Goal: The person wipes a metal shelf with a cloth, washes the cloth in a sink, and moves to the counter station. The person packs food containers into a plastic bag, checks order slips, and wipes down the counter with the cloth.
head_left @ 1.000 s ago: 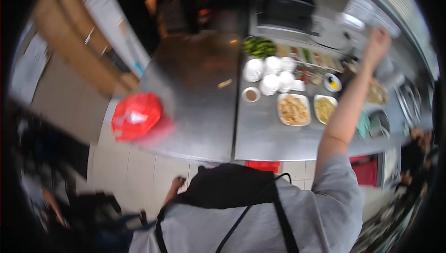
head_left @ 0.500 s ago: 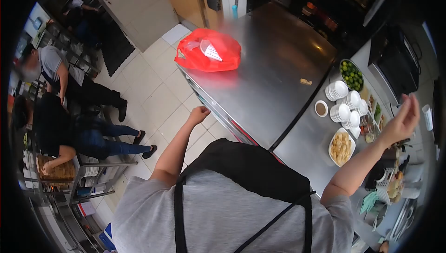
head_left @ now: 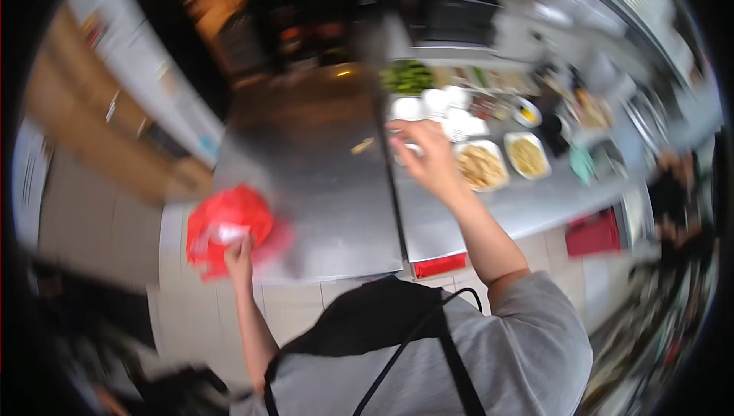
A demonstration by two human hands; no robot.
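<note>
I make out the red plastic bag (head_left: 243, 211) at the near left corner of the steel counter (head_left: 329, 209), its skin bright, crumpled and bulging into an uneven round. A whitish patch (head_left: 228, 232) sits low on its near side; motion blur keeps me from reading any marking. The bag throws a soft pink-red reflection on the metal just beside it.

The left hand (head_left: 239, 257) is at the bag's near edge, fingers bunched together by the whitish patch. From here I cannot tell whether they pinch the plastic or only touch it. The right hand (head_left: 428, 157) is raised and looks empty to me, thumb apart from the curved fingers, in front of the white bowls (head_left: 434, 104). To its right I have two white dishes of pale food, the nearer dish (head_left: 482, 166) and the farther dish (head_left: 527, 155).
</note>
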